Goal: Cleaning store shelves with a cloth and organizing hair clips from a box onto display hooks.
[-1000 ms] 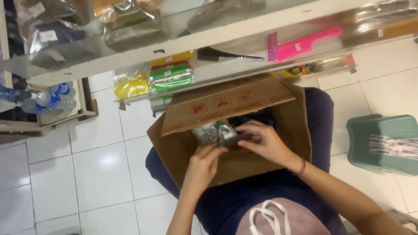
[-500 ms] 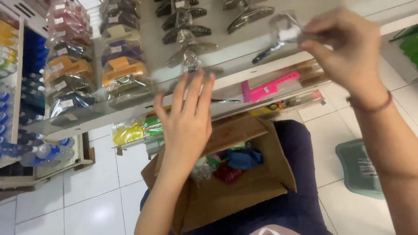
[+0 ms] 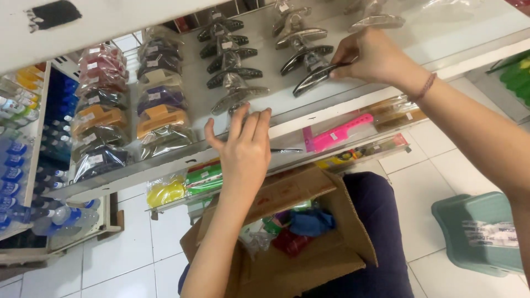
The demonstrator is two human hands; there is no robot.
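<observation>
My right hand (image 3: 372,55) reaches up to the white shelf (image 3: 276,110) and pinches a dark hair clip in clear wrap (image 3: 316,77) at the end of a row of similar clips. My left hand (image 3: 243,149) is raised with fingers spread, its fingertips touching a wrapped clip (image 3: 237,96) near the shelf's front edge. Below, an open cardboard box (image 3: 309,259) rests on my lap with blue, red and green packets inside.
Stacked wrapped hair claws (image 3: 105,118) in orange, pink and dark colours fill the shelf's left. A pink comb (image 3: 337,132) and green and yellow packets (image 3: 190,182) lie on a lower ledge. Bottles (image 3: 22,160) stand at far left. A green plastic stool (image 3: 480,232) sits on the tiled floor.
My right hand lifted a clip from the box up to the shelf and lowered it into the row. My left hand rose from the box to the shelf edge.
</observation>
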